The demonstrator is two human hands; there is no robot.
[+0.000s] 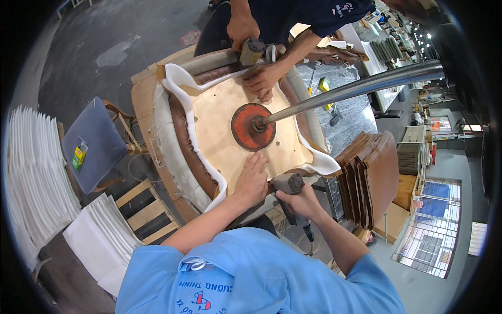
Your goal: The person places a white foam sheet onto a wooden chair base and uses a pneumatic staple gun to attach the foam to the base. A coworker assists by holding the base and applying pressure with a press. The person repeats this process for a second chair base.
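My left hand [252, 178] lies on a pale plywood seat panel [215, 118], its fingers stretched toward the panel's middle. My right hand [304, 201] grips a pneumatic staple gun [288, 183] at the panel's near edge; its nose is hidden. White padding [180, 76] and brown leather [180, 112] frame the plywood. A round red press plate [243, 135] on a shiny metal rod [355, 94] rests on the panel. Across from me, a co-worker's hand [243, 29] holds another staple gun [252, 51] at the far edge, and their other hand [261, 81] touches the panel.
Stacked brown leather covers [368, 180] stand at the right, below a plastic-wrapped table [345, 112]. At the left are a blue-grey cushioned seat [97, 141] with a small yellow-green box [79, 156], stacks of white sheets [39, 178] and a wooden slatted pallet [149, 209].
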